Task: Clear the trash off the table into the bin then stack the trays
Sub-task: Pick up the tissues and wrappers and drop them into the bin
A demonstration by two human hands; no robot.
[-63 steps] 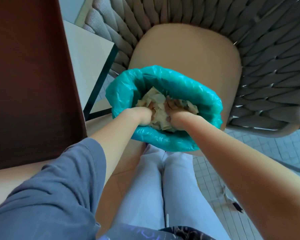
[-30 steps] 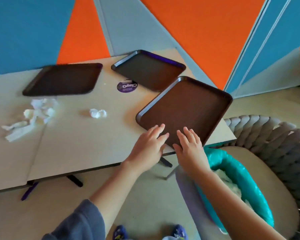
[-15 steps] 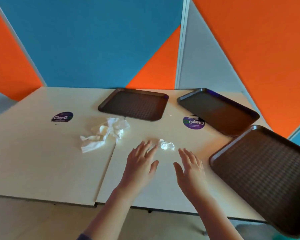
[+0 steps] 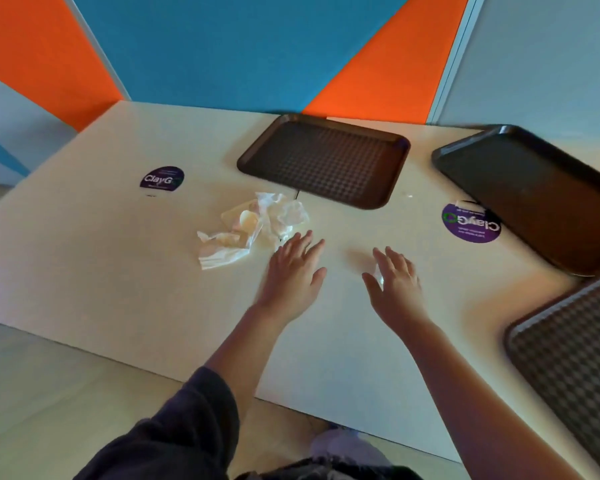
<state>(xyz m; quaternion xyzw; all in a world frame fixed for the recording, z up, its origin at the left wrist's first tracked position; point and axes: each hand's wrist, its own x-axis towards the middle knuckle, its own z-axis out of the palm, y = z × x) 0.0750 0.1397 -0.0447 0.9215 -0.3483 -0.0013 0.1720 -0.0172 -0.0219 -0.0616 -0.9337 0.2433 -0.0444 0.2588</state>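
A heap of crumpled white napkins and wrappers [image 4: 253, 228] lies near the middle of the beige table [image 4: 101, 271]. My left hand [image 4: 293, 275] hovers open just right of it, fingertips almost at its edge. My right hand [image 4: 394, 285] is open too, spread over a small white paper wad [image 4: 378, 273] that is mostly hidden under the palm. Three brown trays are empty: one at the back centre [image 4: 323, 159], one at the back right [image 4: 534, 194], one at the right edge [image 4: 575, 368]. The bin is out of view.
Two round purple stickers sit on the tabletop, one at the left [image 4: 161, 179] and one at the right [image 4: 471, 223]. Orange and blue wall panels stand right behind the table. Pale floor shows below the table's near edge.
The view swung from the bin on the chair back to the table. Both hands moved forward; the right now covers the small wad, and the left has neared the napkin heap.
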